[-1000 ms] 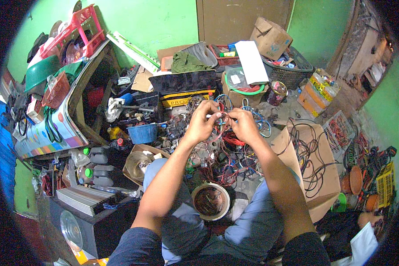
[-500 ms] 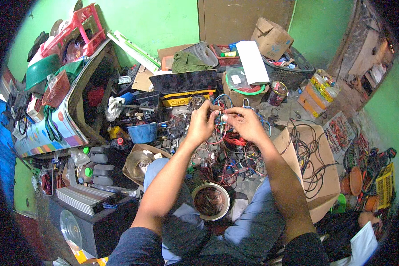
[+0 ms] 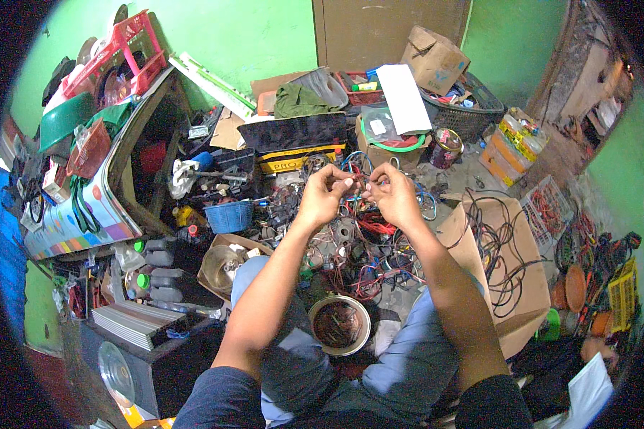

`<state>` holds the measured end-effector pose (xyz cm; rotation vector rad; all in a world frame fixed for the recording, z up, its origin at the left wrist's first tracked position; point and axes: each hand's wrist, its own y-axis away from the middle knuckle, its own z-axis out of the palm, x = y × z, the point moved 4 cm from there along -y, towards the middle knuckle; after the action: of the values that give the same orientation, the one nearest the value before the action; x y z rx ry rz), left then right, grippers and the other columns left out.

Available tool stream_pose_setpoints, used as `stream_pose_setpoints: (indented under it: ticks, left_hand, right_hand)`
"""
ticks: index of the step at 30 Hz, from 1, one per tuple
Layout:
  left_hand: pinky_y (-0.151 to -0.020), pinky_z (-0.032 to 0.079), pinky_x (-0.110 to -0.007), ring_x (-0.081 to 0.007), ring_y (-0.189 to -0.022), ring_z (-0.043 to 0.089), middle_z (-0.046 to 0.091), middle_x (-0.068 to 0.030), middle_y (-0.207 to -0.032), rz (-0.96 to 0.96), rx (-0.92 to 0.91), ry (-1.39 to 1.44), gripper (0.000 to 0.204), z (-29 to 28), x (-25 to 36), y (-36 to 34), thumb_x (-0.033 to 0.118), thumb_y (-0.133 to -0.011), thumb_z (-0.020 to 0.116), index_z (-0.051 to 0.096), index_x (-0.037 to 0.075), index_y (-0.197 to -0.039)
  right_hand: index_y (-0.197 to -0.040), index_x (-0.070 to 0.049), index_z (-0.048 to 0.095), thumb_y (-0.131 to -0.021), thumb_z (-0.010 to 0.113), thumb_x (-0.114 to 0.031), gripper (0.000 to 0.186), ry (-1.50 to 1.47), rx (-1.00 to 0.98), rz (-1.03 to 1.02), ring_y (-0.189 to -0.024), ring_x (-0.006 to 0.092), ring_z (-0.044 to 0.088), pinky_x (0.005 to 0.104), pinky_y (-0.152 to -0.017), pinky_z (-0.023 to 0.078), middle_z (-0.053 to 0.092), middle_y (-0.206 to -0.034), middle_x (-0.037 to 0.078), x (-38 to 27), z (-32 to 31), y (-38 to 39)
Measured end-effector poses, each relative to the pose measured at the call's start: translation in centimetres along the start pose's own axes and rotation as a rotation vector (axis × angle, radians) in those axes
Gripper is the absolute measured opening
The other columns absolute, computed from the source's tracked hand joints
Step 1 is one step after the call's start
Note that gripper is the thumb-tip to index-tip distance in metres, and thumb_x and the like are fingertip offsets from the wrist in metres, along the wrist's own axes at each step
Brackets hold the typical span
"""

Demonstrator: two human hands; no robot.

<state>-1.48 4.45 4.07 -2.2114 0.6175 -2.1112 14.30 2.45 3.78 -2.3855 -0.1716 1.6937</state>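
Here, over the tangled heap (image 3: 368, 279) and beyond the pail (image 3: 366, 327), the left hand (image 3: 322, 200) and right hand (image 3: 397, 200), thumbs and forefingers seemingly pinching a reddish wire (image 3: 358, 179) between them, could drop it into the tangle if either grip slips.

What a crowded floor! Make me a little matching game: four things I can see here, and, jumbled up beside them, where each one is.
Things
1. Left hand and right hand
2. Round pot
3. Blue basket
4. Black cables

Places
A. On the opened cardboard box, toward the picture's right
B. Between the person's legs
C. Over the tangled wires, fingertips close together
D. Out to the left of both hands

Pairs: 1-C, 2-B, 3-D, 4-A
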Motion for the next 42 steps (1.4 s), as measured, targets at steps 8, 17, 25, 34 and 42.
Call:
stream_pose_setpoints:
  ticks: [8, 17, 25, 34, 42]
  left_hand:
    - [-0.072, 0.053, -0.029, -0.0175, -0.081, 0.064, 0.064, -0.012, -0.085, -0.097, 0.017, 0.192, 0.005, -0.7, 0.1, -0.1, -0.001, -0.087, 0.053, 0.054, -0.004, -0.091]
    - [-0.065, 0.047, -0.028, -0.011, -0.072, 0.06, 0.066, -0.0089, -0.078, 0.158, 0.041, -0.312, 0.009, -1.9, 1.5, 0.0, 0.005, -0.083, 0.061, 0.062, 0.0, -0.09]
    - [-0.076, 0.049, -0.034, -0.0242, -0.085, 0.066, 0.067, -0.0161, -0.093, 0.231, -0.127, -0.442, 0.025, -1.4, 0.9, -0.1, 0.006, -0.079, 0.061, 0.065, 0.004, -0.104]
    - [-0.077, 0.049, -0.033, -0.021, -0.087, 0.064, 0.066, -0.0127, -0.1, 0.169, -0.205, -0.423, 0.034, -1.5, 2.2, 0.2, 0.005, -0.075, 0.065, 0.063, 0.005, -0.109]
    - [-0.071, 0.049, -0.03, -0.0137, -0.08, 0.062, 0.067, -0.0107, -0.092, 0.108, -0.179, -0.284, 0.035, -0.7, 1.2, 0.2, 0.01, -0.079, 0.065, 0.06, 0.006, -0.113]
  right_hand:
    - [-0.094, 0.0, 0.065, -0.076, 0.069, -0.015, 0.024, 0.237, -0.074, -0.338, -0.076, 0.025, 0.066, 0.0324, -0.069, 0.052, 0.066, -0.085, 0.015, -0.6, 0.9, 0.5]
    - [-0.092, 0.004, 0.057, -0.089, 0.052, -0.005, 0.01, -0.111, -0.134, -0.017, -0.07, 0.0156, 0.065, 0.027, -0.063, 0.053, 0.065, -0.079, 0.012, -1.0, 0.1, 0.4]
    - [-0.093, 0.004, 0.055, -0.089, 0.047, 0.0, 0.009, 0.08, -0.07, -0.09, -0.065, 0.0157, 0.063, 0.0279, -0.058, 0.053, 0.063, -0.075, 0.012, -1.3, -0.7, 0.4]
    - [-0.094, 0.002, 0.055, -0.09, 0.048, -0.005, 0.01, -0.171, -0.058, 0.057, -0.056, 0.0145, 0.059, 0.026, -0.046, 0.049, 0.059, -0.069, 0.01, -0.3, -0.3, 0.0]
    - [-0.097, 0.0, 0.052, -0.093, 0.046, -0.007, 0.011, -0.168, -0.113, 0.071, -0.055, 0.0144, 0.059, 0.0265, -0.045, 0.05, 0.057, -0.069, 0.008, 0.3, 0.2, 0.0]
